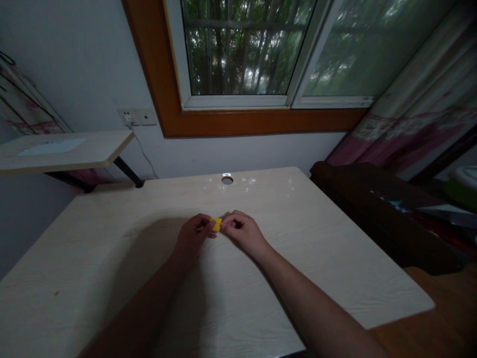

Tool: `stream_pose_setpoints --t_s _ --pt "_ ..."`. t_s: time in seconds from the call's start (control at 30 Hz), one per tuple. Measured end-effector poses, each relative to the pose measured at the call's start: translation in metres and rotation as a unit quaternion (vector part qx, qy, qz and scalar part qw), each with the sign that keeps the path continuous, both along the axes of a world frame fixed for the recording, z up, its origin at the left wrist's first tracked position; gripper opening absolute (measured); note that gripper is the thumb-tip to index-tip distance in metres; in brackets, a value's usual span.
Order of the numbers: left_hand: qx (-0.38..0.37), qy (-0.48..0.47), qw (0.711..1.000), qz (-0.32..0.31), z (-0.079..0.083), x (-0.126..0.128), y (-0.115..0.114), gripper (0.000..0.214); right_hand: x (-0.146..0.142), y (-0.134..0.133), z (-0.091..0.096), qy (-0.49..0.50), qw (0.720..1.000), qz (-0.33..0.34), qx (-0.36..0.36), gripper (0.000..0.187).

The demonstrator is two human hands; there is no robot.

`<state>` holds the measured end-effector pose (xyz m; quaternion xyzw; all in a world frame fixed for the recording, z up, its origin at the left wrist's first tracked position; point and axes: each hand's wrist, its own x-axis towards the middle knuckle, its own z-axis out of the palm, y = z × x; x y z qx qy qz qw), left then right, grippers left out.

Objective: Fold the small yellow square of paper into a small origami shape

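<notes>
We take the round hole [227, 181] in the pale desk [316, 248] as our landmark. Just nearer to us than that hole, and slightly left of it, is a small yellow piece [216, 224], held up between our two hands. Our left hand [192, 236], nearer and left of the hole, pinches it between thumb and fingers. Our right hand [246, 232], nearer and a little right of the hole, has its thumb and forefinger pressed together on the piece's right edge. The yellow piece is too small for us to tell whether anything is printed on it.

Well left of the hole we see a raised shelf [112, 149] on black legs, bearing a pale sheet [52, 146] whose surface we cannot read. Beyond the hole, to its left, wall sockets [136, 117] carry a white cord [143, 149]. Straight beyond it is a window [246, 54] in an orange-brown frame [261, 121], with greenery outside. To the right of the hole we have dark wooden furniture [354, 214], a pink-and-cream curtain [372, 134], and a green object [462, 184], too blurred for any label.
</notes>
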<state>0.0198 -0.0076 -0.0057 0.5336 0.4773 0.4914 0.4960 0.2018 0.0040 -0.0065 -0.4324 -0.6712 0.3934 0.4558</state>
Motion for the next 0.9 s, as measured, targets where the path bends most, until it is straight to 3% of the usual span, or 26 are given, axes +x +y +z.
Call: stream_pose_setpoints --t_s 0.2,0.47,0.9 --pt "0.009 -0.035 0.999 0.014 -0.0019 -0.002 0.0005 0.025 -0.0003 0.0022 -0.0035 0.049 0.998 -0.024 -0.035 0.018" --pt "-0.01 -0.041 0.999 -0.026 -0.0037 0.0002 0.0009 0.029 -0.0003 0.0 0.0012 0.011 0.999 0.026 -0.016 0.018" --pt "0.018 0.063 0.995 -0.069 -0.004 -0.0034 0.0006 0.026 0.0001 0.001 -0.0033 0.004 1.0 0.017 0.013 0.008"
